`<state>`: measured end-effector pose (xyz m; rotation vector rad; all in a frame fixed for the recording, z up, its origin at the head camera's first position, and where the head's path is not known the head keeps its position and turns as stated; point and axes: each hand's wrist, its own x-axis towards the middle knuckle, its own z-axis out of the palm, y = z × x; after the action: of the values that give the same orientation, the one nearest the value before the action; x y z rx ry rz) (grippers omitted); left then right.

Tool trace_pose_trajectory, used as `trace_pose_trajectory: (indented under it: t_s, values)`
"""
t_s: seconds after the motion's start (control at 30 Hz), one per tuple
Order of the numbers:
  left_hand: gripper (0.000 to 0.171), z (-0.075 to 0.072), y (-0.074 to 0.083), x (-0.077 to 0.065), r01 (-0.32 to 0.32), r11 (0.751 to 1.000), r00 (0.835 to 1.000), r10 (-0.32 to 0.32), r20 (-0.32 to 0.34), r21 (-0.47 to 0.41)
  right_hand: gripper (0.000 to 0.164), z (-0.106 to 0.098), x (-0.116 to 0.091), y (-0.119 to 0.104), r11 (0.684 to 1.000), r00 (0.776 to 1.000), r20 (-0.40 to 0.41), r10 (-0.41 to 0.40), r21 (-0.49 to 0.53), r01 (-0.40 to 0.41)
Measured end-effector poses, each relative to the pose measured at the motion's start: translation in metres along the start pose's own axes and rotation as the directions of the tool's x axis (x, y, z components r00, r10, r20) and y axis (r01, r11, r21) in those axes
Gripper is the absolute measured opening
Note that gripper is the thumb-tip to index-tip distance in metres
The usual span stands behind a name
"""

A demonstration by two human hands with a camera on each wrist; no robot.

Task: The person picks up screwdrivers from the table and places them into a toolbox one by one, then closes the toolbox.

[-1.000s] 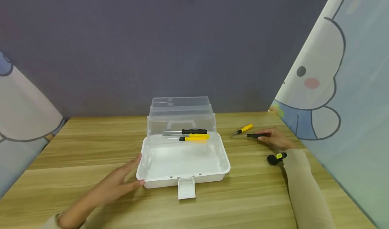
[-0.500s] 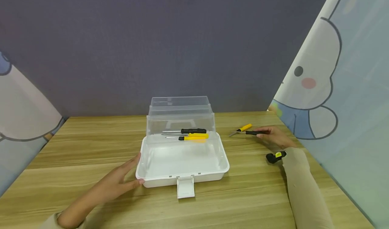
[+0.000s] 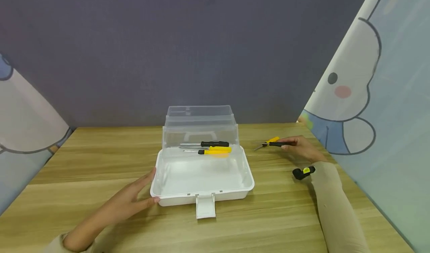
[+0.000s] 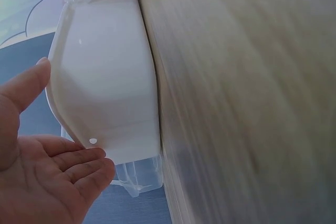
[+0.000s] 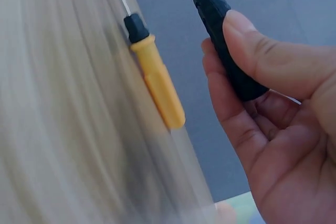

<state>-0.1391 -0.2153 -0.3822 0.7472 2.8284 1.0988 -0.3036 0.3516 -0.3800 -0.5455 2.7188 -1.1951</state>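
Presently one black screwdriver [image 3: 277, 144] pinched in right hand [image 3: 301, 149], one yellow screwdriver [image 5: 161, 87] on table [image 3: 268, 223], three more screwdrivers [image 3: 220, 149], two yellow, one black, along rear of one white box [image 3: 201, 176], left hand [image 3: 127, 202] spread against its left end.

Behind the wooden table [image 3: 111, 152] stands a dark panel [image 3: 201, 55], perhaps fabric, a cartoon sheet [image 3: 354, 85] at right.

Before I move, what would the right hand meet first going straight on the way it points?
Probably the box's clear lid, with the black screwdriver leading. The right hand looks raised above the loose yellow screwdriver, but depth is unclear.
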Motion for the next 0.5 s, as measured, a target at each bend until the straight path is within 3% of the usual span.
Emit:
trace_pose_trajectory:
  t_s: [0.17, 0.5]
  values:
    - [0.079, -0.001, 0.003, 0.003, -0.005, 1.0, 1.0, 0.005, 0.013, 0.016, 0.035, -0.001, 0.002, -0.009, 0.998, 1.0, -0.025, -0.007, 0.059, 0.008]
    - [0.079, -0.001, 0.003, 0.001, 0.003, 1.0, 1.0, -0.003, 0.008, 0.013, 0.032, 0.004, 0.007, -0.021, 0.996, 0.999, -0.044, -0.027, 0.081, 0.031]
